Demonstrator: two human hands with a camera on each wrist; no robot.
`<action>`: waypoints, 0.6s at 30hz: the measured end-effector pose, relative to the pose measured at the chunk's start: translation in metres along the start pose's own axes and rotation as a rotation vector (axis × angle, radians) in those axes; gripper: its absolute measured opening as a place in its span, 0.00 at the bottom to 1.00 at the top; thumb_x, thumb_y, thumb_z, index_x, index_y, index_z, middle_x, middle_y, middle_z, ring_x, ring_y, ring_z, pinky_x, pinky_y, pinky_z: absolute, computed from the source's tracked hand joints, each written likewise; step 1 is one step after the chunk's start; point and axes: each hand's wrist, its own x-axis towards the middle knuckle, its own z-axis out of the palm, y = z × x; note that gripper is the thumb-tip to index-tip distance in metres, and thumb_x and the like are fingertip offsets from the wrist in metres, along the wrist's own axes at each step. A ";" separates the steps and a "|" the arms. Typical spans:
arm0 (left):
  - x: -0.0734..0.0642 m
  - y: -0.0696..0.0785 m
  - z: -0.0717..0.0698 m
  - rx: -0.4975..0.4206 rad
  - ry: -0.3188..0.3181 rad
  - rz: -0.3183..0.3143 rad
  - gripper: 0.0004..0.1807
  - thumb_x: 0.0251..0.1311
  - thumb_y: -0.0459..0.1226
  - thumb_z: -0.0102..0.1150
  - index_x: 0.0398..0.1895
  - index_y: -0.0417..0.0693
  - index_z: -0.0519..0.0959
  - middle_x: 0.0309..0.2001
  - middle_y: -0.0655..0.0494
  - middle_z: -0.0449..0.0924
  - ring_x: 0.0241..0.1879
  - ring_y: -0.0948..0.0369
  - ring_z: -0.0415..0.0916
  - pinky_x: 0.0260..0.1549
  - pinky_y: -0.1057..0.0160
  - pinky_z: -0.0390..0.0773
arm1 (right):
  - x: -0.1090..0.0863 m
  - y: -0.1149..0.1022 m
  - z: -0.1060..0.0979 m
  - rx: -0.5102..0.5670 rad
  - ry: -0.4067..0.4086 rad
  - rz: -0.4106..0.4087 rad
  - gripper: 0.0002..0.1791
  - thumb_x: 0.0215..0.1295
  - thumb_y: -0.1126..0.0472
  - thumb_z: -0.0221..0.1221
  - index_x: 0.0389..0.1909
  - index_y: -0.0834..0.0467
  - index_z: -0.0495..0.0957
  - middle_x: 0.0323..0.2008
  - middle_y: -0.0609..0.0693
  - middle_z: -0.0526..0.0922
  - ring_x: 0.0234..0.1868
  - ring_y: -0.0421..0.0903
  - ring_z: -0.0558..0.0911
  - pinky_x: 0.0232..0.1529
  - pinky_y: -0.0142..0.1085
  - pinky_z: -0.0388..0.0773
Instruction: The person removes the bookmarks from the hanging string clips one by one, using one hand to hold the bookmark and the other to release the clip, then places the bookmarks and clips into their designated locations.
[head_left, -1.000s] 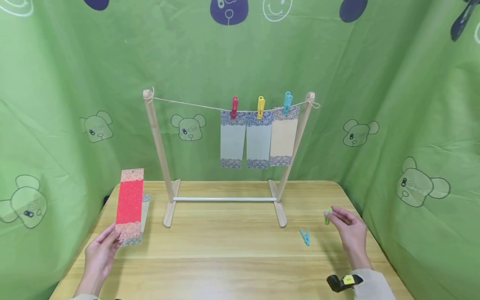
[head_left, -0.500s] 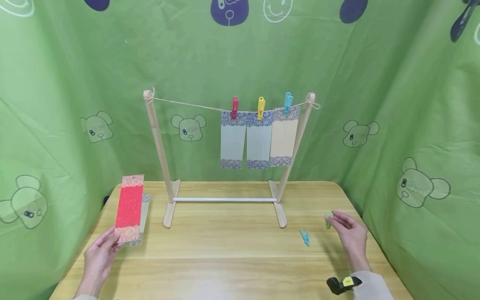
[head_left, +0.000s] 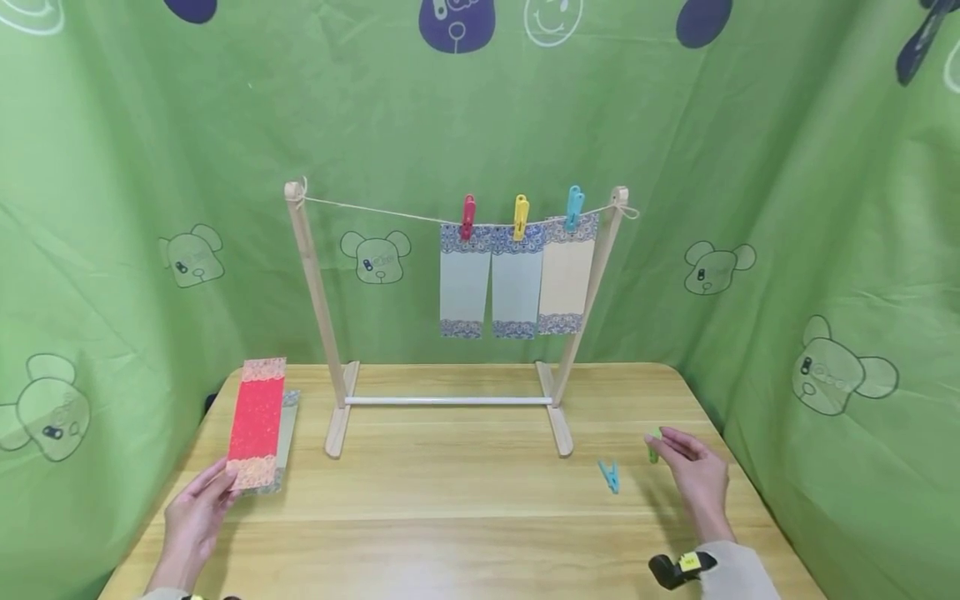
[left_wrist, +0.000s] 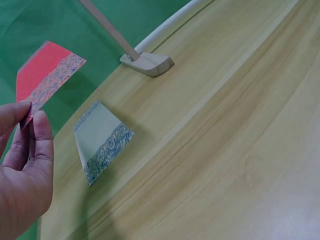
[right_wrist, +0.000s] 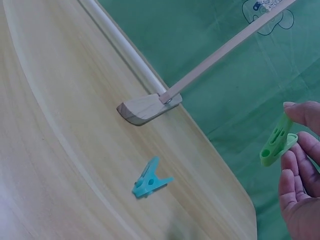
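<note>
Clerk: What was nearest, and how were the fingers placed?

Inspector: Two hands. The left hand (head_left: 193, 517) had thumb and fingers clamped on the lower end of one red card (head_left: 257, 417), over the left side of the table (head_left: 450, 492). The right hand (head_left: 700, 483) had thumb and fingertips clamped on one green peg (right_wrist: 276, 142), held up at the right.

Clerk: And lying on the wood?

Inspector: One loose blue peg (head_left: 610, 477), near the right hand, not touched. One pale card (left_wrist: 102, 130), partly hidden by the red card in the head view.

Clerk: Farther back?

Inspector: One rack (head_left: 317, 283), with one white rod (head_left: 450, 401) low down and one cord (head_left: 375, 208) strung across its top. Three pegs gripped the cord: a red peg (head_left: 468, 218) on the left blue card (head_left: 462, 287), a yellow peg (head_left: 521, 218) on the middle blue card (head_left: 515, 287), a hung blue peg (head_left: 574, 208) on the cream card (head_left: 566, 279).

Clerk: Behind that?

Inspector: A green curtain (head_left: 480, 125), printed with bear faces.
</note>
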 end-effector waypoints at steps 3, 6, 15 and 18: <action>0.003 -0.001 -0.004 0.000 -0.008 -0.009 0.16 0.62 0.24 0.58 0.34 0.57 0.87 0.32 0.57 0.84 0.27 0.65 0.80 0.34 0.73 0.82 | 0.000 0.002 0.000 -0.032 0.002 0.007 0.37 0.47 0.43 0.73 0.56 0.57 0.77 0.39 0.35 0.82 0.40 0.30 0.78 0.42 0.17 0.72; 0.004 -0.002 -0.007 0.000 -0.011 -0.019 0.16 0.63 0.24 0.58 0.34 0.57 0.87 0.32 0.57 0.84 0.26 0.65 0.80 0.34 0.73 0.81 | 0.000 0.005 0.000 -0.056 0.003 0.009 0.36 0.48 0.43 0.73 0.56 0.57 0.77 0.39 0.35 0.83 0.39 0.29 0.78 0.42 0.18 0.72; 0.007 -0.003 -0.012 0.075 0.057 -0.081 0.16 0.62 0.27 0.61 0.32 0.62 0.86 0.32 0.61 0.83 0.26 0.67 0.79 0.36 0.74 0.81 | 0.001 0.014 -0.001 -0.119 -0.005 0.013 0.37 0.50 0.42 0.71 0.58 0.57 0.76 0.45 0.41 0.82 0.40 0.30 0.76 0.41 0.20 0.72; 0.007 -0.004 -0.014 0.082 0.049 -0.084 0.17 0.62 0.27 0.60 0.31 0.62 0.86 0.32 0.61 0.82 0.27 0.67 0.78 0.36 0.75 0.80 | 0.001 0.017 -0.001 -0.133 0.008 0.022 0.38 0.50 0.40 0.71 0.58 0.57 0.76 0.46 0.43 0.82 0.42 0.33 0.76 0.43 0.23 0.72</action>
